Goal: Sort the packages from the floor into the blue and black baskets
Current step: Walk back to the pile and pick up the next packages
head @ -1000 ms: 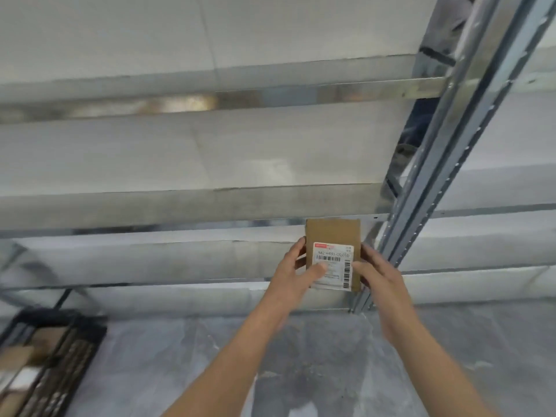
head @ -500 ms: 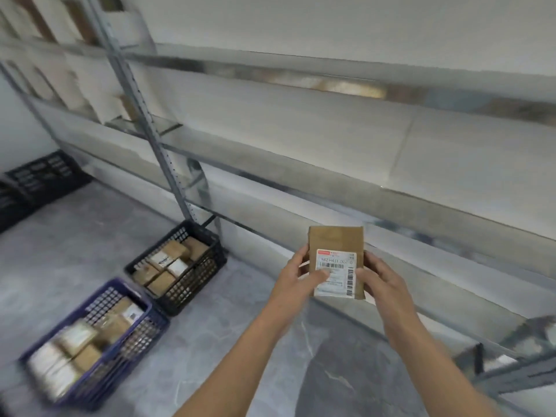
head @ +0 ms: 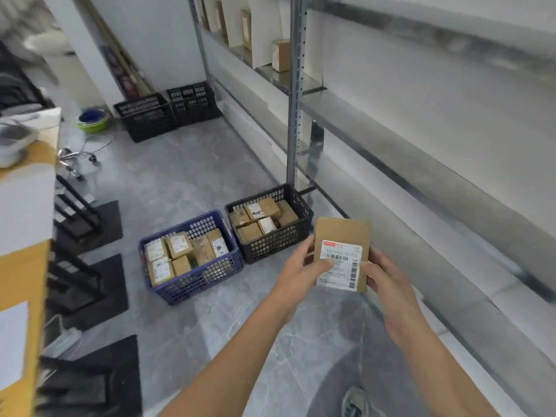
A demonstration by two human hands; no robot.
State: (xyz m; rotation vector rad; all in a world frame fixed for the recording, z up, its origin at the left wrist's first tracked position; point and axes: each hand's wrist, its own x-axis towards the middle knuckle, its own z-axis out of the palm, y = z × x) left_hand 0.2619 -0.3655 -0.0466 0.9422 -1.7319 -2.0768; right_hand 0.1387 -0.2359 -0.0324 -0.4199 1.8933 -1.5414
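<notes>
Left grip (head: 298, 266) and right grip (head: 388, 275) pinch the package (head: 343, 231) by its sides, label (head: 346, 255) up; best read it, then lower it gently into the blue basket (head: 192, 284) or black basket (head: 276, 242).

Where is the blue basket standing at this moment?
In the head view, the blue basket stands on the floor left of centre, directly beside the black basket, which is nearer the metal shelving on the right.
</notes>
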